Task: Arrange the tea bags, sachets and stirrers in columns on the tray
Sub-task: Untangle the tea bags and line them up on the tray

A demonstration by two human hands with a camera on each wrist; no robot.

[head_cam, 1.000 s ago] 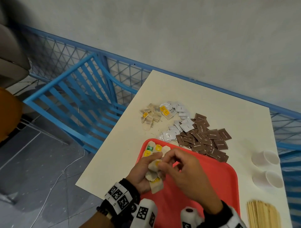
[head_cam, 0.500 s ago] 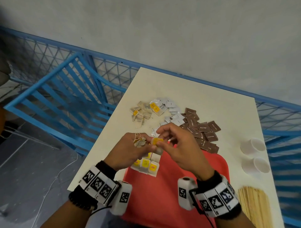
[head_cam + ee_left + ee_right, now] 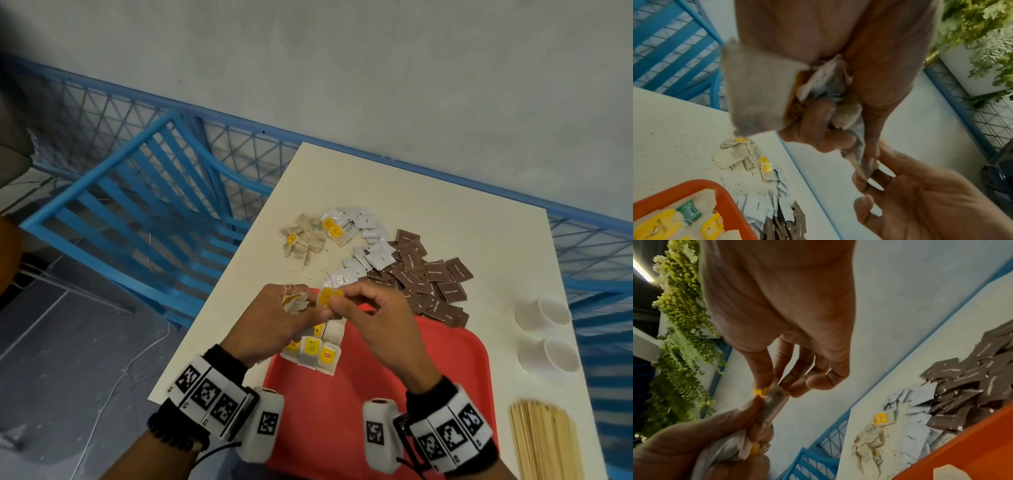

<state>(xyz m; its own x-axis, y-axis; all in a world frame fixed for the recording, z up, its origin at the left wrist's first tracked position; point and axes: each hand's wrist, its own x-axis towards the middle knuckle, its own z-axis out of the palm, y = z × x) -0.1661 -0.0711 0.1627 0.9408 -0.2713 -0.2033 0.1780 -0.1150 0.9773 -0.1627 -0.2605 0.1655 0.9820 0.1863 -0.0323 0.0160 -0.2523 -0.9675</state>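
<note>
Above the far left corner of the red tray point(image 3: 376, 394), my left hand point(image 3: 308, 306) grips a crumpled bunch of tea bags point(image 3: 295, 301), seen close in the left wrist view point(image 3: 760, 91). My right hand point(image 3: 337, 301) pinches one tea bag by its yellow tag point(image 3: 327, 296) right beside that bunch; the right wrist view shows this tea bag point(image 3: 774, 399) between thumb and fingertips. A short row of yellow-tagged tea bags point(image 3: 313, 349) lies on the tray's left side, partly hidden under my hands.
On the cream table point(image 3: 445, 222) beyond the tray lie a loose tea bag pile point(image 3: 301, 243), white sachets point(image 3: 363, 246) and brown sachets point(image 3: 424, 281). Two paper cups point(image 3: 544, 311) and wooden stirrers point(image 3: 544, 442) sit at the right. A blue chair point(image 3: 137, 205) stands left.
Both hands have risen from the tray's left side to its far corner, uncovering the row of tea bags. In the last half second they have barely moved.
</note>
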